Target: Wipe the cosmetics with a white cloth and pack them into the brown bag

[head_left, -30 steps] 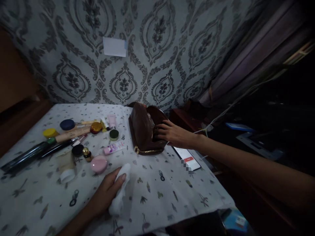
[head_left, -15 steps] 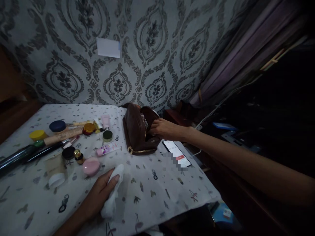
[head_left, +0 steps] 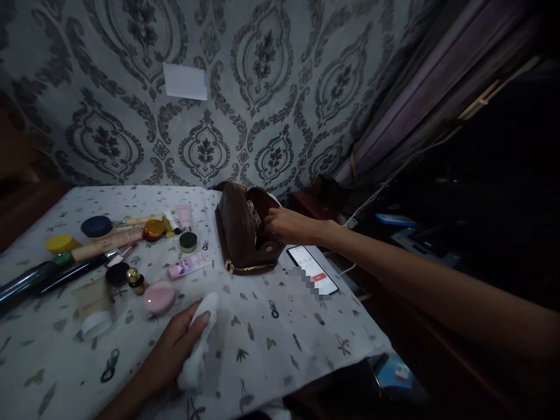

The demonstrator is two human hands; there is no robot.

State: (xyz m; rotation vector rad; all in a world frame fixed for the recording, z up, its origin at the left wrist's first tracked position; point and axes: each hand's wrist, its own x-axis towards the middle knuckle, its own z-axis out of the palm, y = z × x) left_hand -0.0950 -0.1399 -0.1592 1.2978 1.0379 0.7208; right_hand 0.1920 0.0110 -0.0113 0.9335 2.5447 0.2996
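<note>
My left hand (head_left: 184, 329) is closed around a crumpled white cloth (head_left: 199, 350), low over the front of the table. Farther back, a dark brown zippered bag (head_left: 238, 233) sits with its mouth open, something sparkly showing inside. At that opening is my right hand (head_left: 286, 224), its fingers curled down into the bag. The fingertips are hidden, so what they hold cannot be made out. Close to the left hand lie a round pink case (head_left: 158, 297) and a pink tube with a printed picture (head_left: 189, 266).
A lit phone (head_left: 312, 271) lies right of the bag, near the table edge. On the left are several cosmetics: a beige tube (head_left: 93, 306), a small gold-capped bottle (head_left: 135, 281), a blue round lid (head_left: 97, 226) and a yellow one (head_left: 61, 243). A patterned wall stands behind.
The view has shifted slightly. My right hand has risen a little at the bag's mouth, and more of the bag's inner edge shows. My left hand still grips the cloth.
</note>
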